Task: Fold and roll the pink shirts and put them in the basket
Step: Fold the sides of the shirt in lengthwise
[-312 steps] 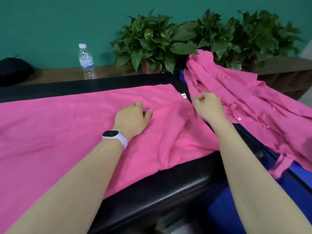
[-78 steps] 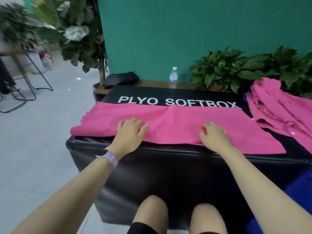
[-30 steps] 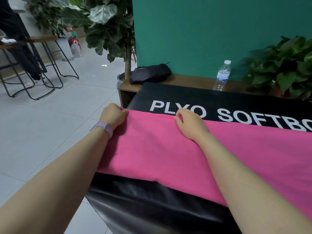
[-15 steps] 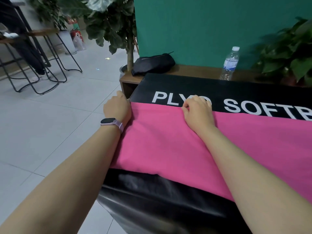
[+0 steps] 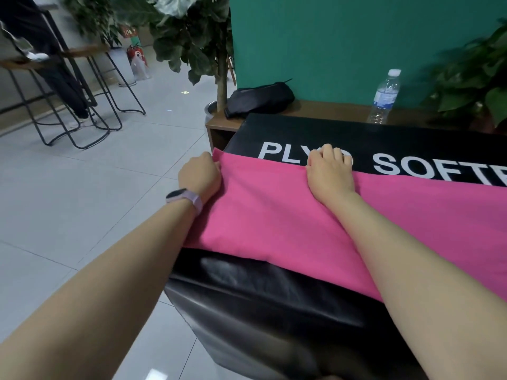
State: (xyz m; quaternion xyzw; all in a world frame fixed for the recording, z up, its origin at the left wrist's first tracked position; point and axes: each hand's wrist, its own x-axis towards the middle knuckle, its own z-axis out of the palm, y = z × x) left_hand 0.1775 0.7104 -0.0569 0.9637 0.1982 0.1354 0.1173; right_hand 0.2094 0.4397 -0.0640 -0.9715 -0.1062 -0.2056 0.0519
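A pink shirt (image 5: 274,215), folded into a long flat band, lies across the black soft box (image 5: 274,292) printed with white letters. My left hand (image 5: 200,175), with a watch on its wrist, grips the band's left end at the far corner. My right hand (image 5: 330,171) has its fingers curled over the far edge of the same end, a little to the right. The basket and the other shirts are out of view.
A water bottle (image 5: 385,97) and a black pouch (image 5: 260,100) sit on a wooden ledge (image 5: 323,108) behind the box. Potted plants (image 5: 474,80) stand at the right, a tree (image 5: 192,37) at the left. Metal stools (image 5: 68,91) stand on the tiled floor.
Both hands moved from the band's middle to its left end and took hold of its far edge. In the last half second they have barely shifted.
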